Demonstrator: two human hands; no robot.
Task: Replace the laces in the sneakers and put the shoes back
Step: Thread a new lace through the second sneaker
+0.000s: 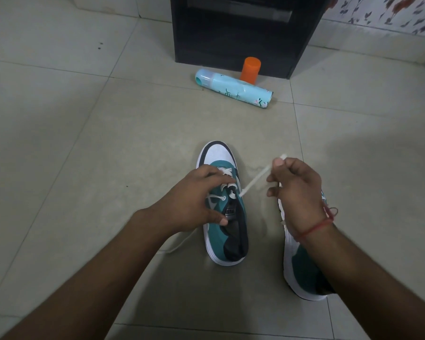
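Right hand (296,190) pinches the white lace (255,179) near its tip, stretched taut from an eyelet of the teal sneaker (222,212) on the tiled floor (84,143). Left hand (194,200) grips that shoe's laced upper. Sneaker 2 (302,266) lies just beside, under the right wrist. Beyond, 1 spray can (233,88) lies flat.
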